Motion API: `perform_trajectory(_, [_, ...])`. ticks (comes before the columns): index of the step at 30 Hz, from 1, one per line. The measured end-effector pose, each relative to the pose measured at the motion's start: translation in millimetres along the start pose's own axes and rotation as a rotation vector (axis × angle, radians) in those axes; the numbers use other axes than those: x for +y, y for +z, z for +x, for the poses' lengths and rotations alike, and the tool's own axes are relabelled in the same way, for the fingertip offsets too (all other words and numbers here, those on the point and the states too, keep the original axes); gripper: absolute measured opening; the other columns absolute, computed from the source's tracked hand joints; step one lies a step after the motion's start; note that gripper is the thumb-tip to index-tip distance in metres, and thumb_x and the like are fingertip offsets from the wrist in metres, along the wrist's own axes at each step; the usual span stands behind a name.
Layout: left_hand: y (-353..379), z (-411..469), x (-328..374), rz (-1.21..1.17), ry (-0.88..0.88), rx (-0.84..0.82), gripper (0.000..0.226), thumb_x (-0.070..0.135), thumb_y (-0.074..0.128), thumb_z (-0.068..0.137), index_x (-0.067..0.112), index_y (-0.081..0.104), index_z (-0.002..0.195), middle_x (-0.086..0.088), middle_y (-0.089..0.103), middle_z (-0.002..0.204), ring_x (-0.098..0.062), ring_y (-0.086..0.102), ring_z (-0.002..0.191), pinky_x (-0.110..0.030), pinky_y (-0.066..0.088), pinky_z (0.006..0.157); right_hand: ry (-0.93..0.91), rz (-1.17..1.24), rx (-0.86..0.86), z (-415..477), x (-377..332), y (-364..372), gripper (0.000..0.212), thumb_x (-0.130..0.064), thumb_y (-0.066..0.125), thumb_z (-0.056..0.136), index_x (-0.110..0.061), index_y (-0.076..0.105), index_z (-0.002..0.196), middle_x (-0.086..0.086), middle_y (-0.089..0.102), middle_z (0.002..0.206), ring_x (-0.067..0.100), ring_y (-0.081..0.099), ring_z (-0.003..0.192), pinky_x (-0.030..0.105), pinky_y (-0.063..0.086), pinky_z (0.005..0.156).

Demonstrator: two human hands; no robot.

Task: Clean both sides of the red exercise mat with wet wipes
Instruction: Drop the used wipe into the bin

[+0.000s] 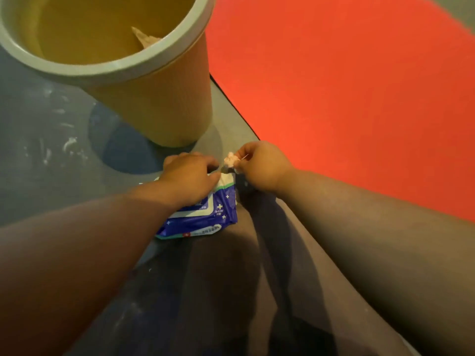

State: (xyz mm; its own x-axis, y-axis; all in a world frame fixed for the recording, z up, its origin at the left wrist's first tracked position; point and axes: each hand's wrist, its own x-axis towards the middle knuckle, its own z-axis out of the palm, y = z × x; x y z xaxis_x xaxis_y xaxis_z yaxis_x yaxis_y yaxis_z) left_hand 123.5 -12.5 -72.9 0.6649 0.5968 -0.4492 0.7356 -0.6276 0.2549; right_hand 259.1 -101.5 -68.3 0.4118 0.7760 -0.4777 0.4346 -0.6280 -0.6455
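Head view: the red exercise mat lies flat on the grey floor and fills the upper right. Its near edge, lined by a thin dark border, runs diagonally from beside the bin down toward the right forearm. A strip of floor shows past its far edge in the top right corner. The mat's visible face is bare, with nothing lying on it. The yellow bin, which has a pale grey rim, stands on the floor at upper left, its base just beside the mat's edge. A crumpled tissue lies inside it. That leaves only a narrow wedge of floor between bin, mat and the person's dark-clad legs, and both hands are there.

The blue and white wipes pack lies in that wedge, near the bin's base and just off the mat. The left hand presses down on the pack's top, its fingers spread over the wrapper. The right hand is just beside it, above the pack's far end, with thumb and fingers pinched together on a bunched wet wipe coming out of the pack.

The mat is an even, matte red, and I cannot tell whether any of it is damp.
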Motion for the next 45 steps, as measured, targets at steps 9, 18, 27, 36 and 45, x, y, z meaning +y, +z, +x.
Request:
perform_trajectory(9, [-13.8, 10.7, -44.5, -0.183, -0.039, -0.045, 0.018, 0.035, 0.052, 0.096, 0.031, 0.067, 0.106, 0.009, 0.067, 0.103, -0.014, 0.059, 0.092, -0.033, 0.049, 0.081, -0.012, -0.024, 0.058, 11.3, -22.3, 22.8, 0.014, -0.019, 0.058, 0.090, -0.013, 0.068, 0.098, 0.007, 0.067, 0.098, 0.022, 0.061, 0.091, 0.034, 0.050, 0.078])
perform_trajectory(18, [-11.5, -2.2, -83.4, -0.191, -0.202, 0.156, 0.021, 0.032, 0.048, 0.097, 0.029, 0.068, 0.104, 0.000, 0.067, 0.105, -0.021, 0.058, 0.094, -0.027, 0.043, 0.076, 0.054, 0.098, 0.122, 13.4, -41.8, 50.7, 0.017, -0.023, 0.052, 0.095, -0.014, 0.065, 0.099, 0.006, 0.066, 0.097, 0.020, 0.060, 0.091, 0.036, 0.052, 0.083])
perform_trajectory(27, [-20.1, -21.3, -108.9, -0.598, -0.219, -0.170, 0.021, 0.047, 0.070, 0.082, 0.029, 0.067, 0.094, 0.010, 0.067, 0.093, -0.007, 0.061, 0.088, -0.023, 0.047, 0.073, 0.081, -0.022, 0.148, 17.2, -49.3, 64.0, 0.013, -0.017, 0.049, 0.095, -0.018, 0.059, 0.102, 0.003, 0.062, 0.097, 0.019, 0.058, 0.090, 0.033, 0.050, 0.080])
perform_trajectory(36, [-24.3, -20.6, -91.9, -0.444, -0.119, -0.216, 0.008, 0.028, 0.073, 0.083, 0.021, 0.068, 0.085, 0.004, 0.069, 0.084, -0.008, 0.064, 0.081, -0.022, 0.050, 0.064, 0.066, -0.079, 0.130, 10.8, -48.9, 48.4, 0.008, -0.016, 0.052, 0.093, -0.019, 0.058, 0.098, 0.002, 0.061, 0.095, 0.018, 0.057, 0.088, 0.030, 0.047, 0.076])
perform_trajectory(45, [-13.5, -13.5, -105.5, -0.333, -0.105, 0.047, 0.016, 0.017, 0.059, 0.092, 0.032, 0.066, 0.097, 0.013, 0.062, 0.092, -0.009, 0.058, 0.091, -0.023, 0.044, 0.081, 0.044, -0.317, 0.266, 10.4, -44.7, 34.0, 0.019, -0.018, 0.053, 0.092, -0.015, 0.057, 0.110, 0.007, 0.060, 0.102, 0.026, 0.056, 0.090, 0.041, 0.051, 0.080])
